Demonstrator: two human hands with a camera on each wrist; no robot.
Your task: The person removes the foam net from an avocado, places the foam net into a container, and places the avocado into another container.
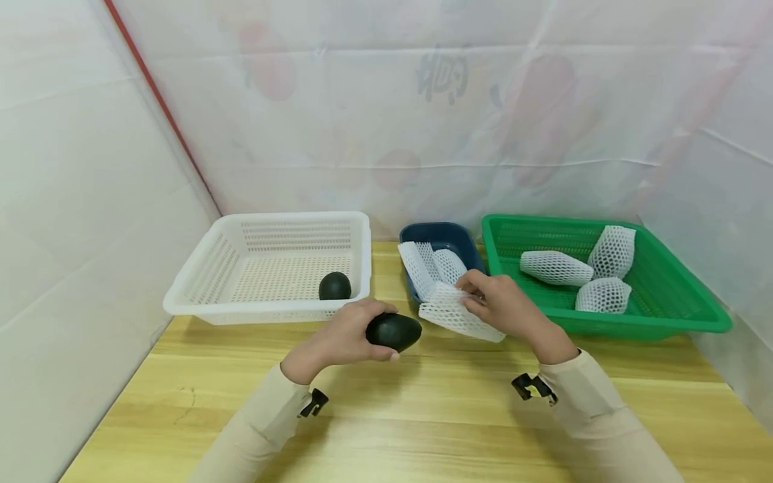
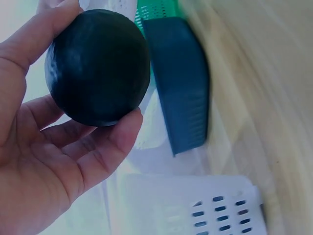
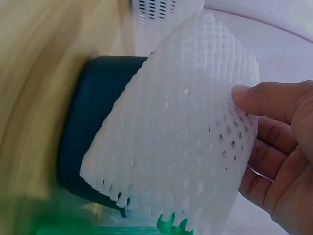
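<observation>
My left hand (image 1: 353, 333) grips a dark, smooth avocado (image 1: 394, 332) above the table, its tapered end pointing right. From the left wrist view the avocado (image 2: 98, 67) looks round, held between thumb and fingers. With the right hand (image 1: 504, 303) I pinch a white foam fruit net (image 1: 459, 312) by its edge, over the front of a small dark blue basket (image 1: 443, 233). In the right wrist view this net (image 3: 171, 132) hangs flat and covers part of the blue basket (image 3: 102, 112). More foam nets (image 1: 419, 265) lie inside that basket.
On the left, a white basket (image 1: 266, 312) holds another dark avocado (image 1: 335, 286). A green basket (image 1: 652, 325) on the right contains several net-wrapped pieces (image 1: 555, 267). All stand on a wooden table (image 1: 423, 429), with pale sheeting (image 1: 362, 121) behind and at the sides.
</observation>
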